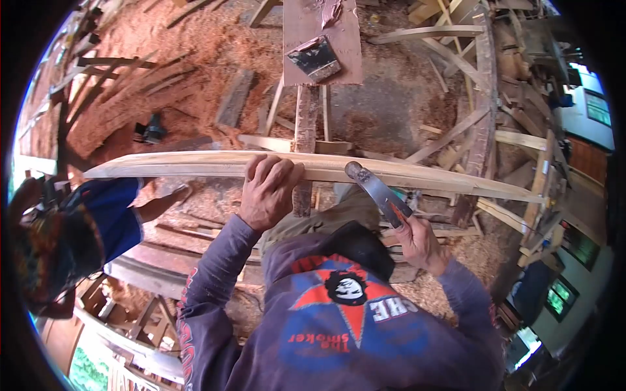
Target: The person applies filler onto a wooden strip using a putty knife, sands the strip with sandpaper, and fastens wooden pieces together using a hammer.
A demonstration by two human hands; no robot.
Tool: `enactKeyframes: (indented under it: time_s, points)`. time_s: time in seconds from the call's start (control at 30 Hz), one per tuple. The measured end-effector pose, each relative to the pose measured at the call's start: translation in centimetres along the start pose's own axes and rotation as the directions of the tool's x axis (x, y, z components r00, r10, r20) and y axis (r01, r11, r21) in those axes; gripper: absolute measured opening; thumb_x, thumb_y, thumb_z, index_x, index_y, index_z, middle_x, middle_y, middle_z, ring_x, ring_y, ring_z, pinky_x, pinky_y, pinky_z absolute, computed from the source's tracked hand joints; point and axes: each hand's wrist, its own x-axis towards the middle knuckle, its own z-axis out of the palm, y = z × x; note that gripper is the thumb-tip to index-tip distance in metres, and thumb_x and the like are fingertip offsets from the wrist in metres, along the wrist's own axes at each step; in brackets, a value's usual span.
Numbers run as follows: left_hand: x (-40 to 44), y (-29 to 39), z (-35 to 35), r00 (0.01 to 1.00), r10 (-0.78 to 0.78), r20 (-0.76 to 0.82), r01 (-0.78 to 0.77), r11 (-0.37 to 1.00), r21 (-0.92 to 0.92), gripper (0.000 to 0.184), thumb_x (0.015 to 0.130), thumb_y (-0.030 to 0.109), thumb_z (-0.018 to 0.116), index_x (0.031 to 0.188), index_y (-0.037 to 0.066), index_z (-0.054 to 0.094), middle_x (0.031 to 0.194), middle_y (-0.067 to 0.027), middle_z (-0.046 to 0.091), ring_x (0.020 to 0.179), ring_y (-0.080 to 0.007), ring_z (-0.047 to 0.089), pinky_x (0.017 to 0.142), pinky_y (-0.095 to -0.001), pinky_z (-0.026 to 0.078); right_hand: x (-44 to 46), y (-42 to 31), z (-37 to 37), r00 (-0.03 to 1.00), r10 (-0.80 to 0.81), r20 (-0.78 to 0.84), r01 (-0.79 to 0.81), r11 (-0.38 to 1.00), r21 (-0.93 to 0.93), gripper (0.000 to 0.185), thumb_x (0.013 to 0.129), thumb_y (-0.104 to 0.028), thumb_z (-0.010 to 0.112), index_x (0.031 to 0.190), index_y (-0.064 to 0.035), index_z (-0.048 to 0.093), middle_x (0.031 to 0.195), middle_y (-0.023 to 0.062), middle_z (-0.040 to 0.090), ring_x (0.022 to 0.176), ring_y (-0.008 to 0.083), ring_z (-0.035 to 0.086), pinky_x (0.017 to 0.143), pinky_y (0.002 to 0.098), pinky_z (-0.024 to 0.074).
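A long, slightly bowed bundle of pale wooden strips [195, 163] lies crosswise in front of me, narrowing towards both ends. My left hand [268, 189] is closed over it left of the middle, knuckles up. Its fingertips are hidden behind the wood. In my closed right hand [420, 244] is what looks like a hammer [378, 190], with a dark, curved metal head. The rounded end of that head is over the strips, right of centre; I cannot tell whether it touches them. Beneath the strips runs a narrow upright timber [305, 124].
Ahead is a board [349, 42] with brownish paste and a dark flat scraper [315, 58] on it. A person in blue shorts [107, 212] stands at the left. Shavings and offcuts [235, 98] cover the floor. Timber frames [482, 98] stand at the right.
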Motion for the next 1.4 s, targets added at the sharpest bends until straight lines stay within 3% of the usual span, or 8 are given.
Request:
enactKeyframes:
  time_s: [0.23,0.3,0.57,0.73,0.93,1.0,1.2,1.4]
  points:
    - [-0.4,-0.6,0.5,0.998,0.017,-0.068,-0.023,0.997,-0.080,0.044,0.070,0.009,0.068,0.114,0.008,0.066,0.100,-0.0033,0.057,0.095,-0.0217,0.059,0.098,-0.0450,0.039,-0.8,-4.0,3.9,0.983,0.087,-0.159,-0.078,0.995,0.060,0.051,0.105,-0.045,0.045,0.124,0.0005,0.058,0.076,0.0021,0.053,0.063,0.0086,0.047,0.056,0.0267,0.0399]
    - [-0.5,-0.8,0.6,0.998,0.036,-0.044,-0.039,0.997,-0.062,0.049,0.068,0.014,0.065,0.117,0.007,0.065,0.102,-0.0042,0.056,0.100,-0.0203,0.058,0.103,-0.0491,0.036,-1.2,-3.5,3.8,0.949,0.309,-0.064,-0.296,0.942,0.158,0.039,0.107,-0.035,0.043,0.104,0.0001,0.060,0.067,0.0089,0.056,0.060,0.0172,0.055,0.057,0.0349,0.0437]
    - [-4.9,-5.9,-5.5,0.977,-0.215,0.000,0.213,0.967,0.141,0.069,0.081,0.024,0.074,0.146,0.020,0.049,0.150,-0.0057,0.045,0.138,-0.0259,0.040,0.117,-0.0500,0.015,1.0,-7.3,6.5,0.975,0.214,-0.053,-0.189,0.934,0.304,0.046,0.106,-0.042,0.045,0.098,0.0005,0.061,0.062,-0.0004,0.050,0.057,0.0100,0.049,0.052,0.0289,0.0394]
    - [-9.6,-15.0,-12.4,0.971,-0.238,-0.033,0.238,0.934,0.265,0.051,0.083,0.028,0.077,0.130,0.015,0.061,0.129,-0.0036,0.059,0.128,-0.0260,0.049,0.114,-0.0470,0.027,5.2,-12.3,9.7,0.993,-0.094,-0.066,0.108,0.962,0.253,0.034,0.105,-0.027,0.047,0.101,0.0028,0.062,0.064,0.0067,0.055,0.056,0.0169,0.056,0.053,0.0326,0.0448]
    - [-9.2,-17.2,-12.4,0.977,-0.084,-0.197,0.088,0.996,0.011,0.033,0.072,0.003,0.070,0.105,0.006,0.070,0.105,-0.0057,0.064,0.102,-0.0262,0.060,0.092,-0.0433,0.049,8.5,-17.7,11.4,0.994,0.084,0.063,-0.084,0.996,0.005,0.033,0.107,-0.029,0.046,0.111,0.0008,0.059,0.064,0.0128,0.055,0.057,0.0237,0.057,0.055,0.0362,0.0447]
    - [-9.7,-17.4,-12.0,0.978,-0.094,-0.187,0.099,0.995,0.021,0.036,0.074,0.006,0.075,0.109,0.009,0.070,0.107,-0.0046,0.066,0.102,-0.0271,0.061,0.088,-0.0418,0.051,8.4,-18.2,12.6,0.984,-0.157,-0.084,0.162,0.985,0.056,0.044,0.108,-0.039,0.042,0.093,0.0001,0.057,0.060,0.0038,0.047,0.055,0.0125,0.050,0.051,0.0327,0.0397]
    - [-10.1,-17.7,-12.3,0.983,-0.060,-0.175,0.057,0.998,-0.023,0.039,0.073,0.005,0.071,0.113,0.008,0.070,0.114,-0.0089,0.066,0.110,-0.0283,0.061,0.097,-0.0475,0.050,9.7,-19.6,13.7,0.997,0.045,0.067,-0.047,0.999,0.028,0.039,0.106,-0.036,0.047,0.103,0.0008,0.058,0.059,0.0106,0.050,0.053,0.0203,0.054,0.052,0.0371,0.0417]
    - [-14.0,-22.8,-16.3,0.956,-0.274,-0.106,0.283,0.956,0.082,0.082,0.081,0.029,0.077,0.152,0.012,0.037,0.158,-0.0114,0.035,0.148,-0.0297,0.030,0.125,-0.0552,0.000,11.6,-21.6,14.6,0.993,0.041,0.110,-0.061,0.981,0.182,0.049,0.107,-0.044,0.041,0.093,-0.0009,0.058,0.057,-0.0002,0.047,0.052,0.0094,0.046,0.049,0.0297,0.0367]
